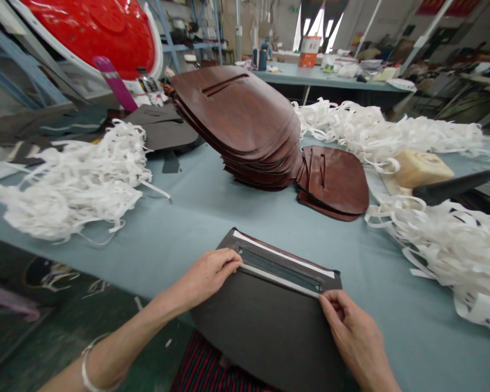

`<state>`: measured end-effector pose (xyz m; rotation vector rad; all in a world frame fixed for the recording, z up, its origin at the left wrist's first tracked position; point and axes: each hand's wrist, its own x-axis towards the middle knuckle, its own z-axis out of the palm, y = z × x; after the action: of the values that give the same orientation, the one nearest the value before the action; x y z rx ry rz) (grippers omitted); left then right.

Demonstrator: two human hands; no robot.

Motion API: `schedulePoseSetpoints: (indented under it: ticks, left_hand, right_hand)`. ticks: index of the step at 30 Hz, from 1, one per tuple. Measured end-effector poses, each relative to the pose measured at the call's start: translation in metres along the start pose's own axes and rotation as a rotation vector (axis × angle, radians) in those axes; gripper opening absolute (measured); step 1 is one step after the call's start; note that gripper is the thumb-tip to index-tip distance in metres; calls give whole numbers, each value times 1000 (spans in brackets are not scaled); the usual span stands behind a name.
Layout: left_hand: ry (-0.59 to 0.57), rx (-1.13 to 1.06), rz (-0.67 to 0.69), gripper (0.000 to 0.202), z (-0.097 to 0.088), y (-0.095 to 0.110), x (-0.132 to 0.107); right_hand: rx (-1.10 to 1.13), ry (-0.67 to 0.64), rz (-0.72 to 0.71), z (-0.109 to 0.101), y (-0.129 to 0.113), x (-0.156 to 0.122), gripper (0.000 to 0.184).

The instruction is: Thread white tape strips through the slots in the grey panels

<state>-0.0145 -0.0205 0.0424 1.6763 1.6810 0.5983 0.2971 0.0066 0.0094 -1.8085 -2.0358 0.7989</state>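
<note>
A dark brown leather piece (265,326) with a long slot lies at the near edge of the blue-grey table (196,218). White tape strips (283,256) run along both sides of the slot. My left hand (206,275) rests at the slot's left end, fingers curled down onto the leather by the strip. My right hand (351,326) is at the slot's right end, its fingertips pinched at the lower strip's end.
A tall stack of reddish-brown leather pieces (245,122) stands mid-table, with a few more (335,182) beside it. Heaps of white peeled strips lie left (77,182) and right (445,239). Dark pieces (163,130) lie behind. A cream block (418,169) sits right.
</note>
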Motion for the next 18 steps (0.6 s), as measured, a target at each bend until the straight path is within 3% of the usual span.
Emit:
schedulePoseSetpoints:
  ticks: [3,5,9,18]
  left_hand:
    - [85,-15,-231,22,1,0,1]
    - [126,-32,-312,21,0,-1,3]
    - [144,-31,-280,20,-4,-4,7]
    - [154,81,-355,18,-1,-8,15]
  right_hand:
    - [-24,-18,17,0,-1,-2,36]
    - [-16,-39,16,1,-2,-2,37]
    - [15,-43,7,2,-4,-2,40]
    - [58,-28,41,3,-2,3,41]
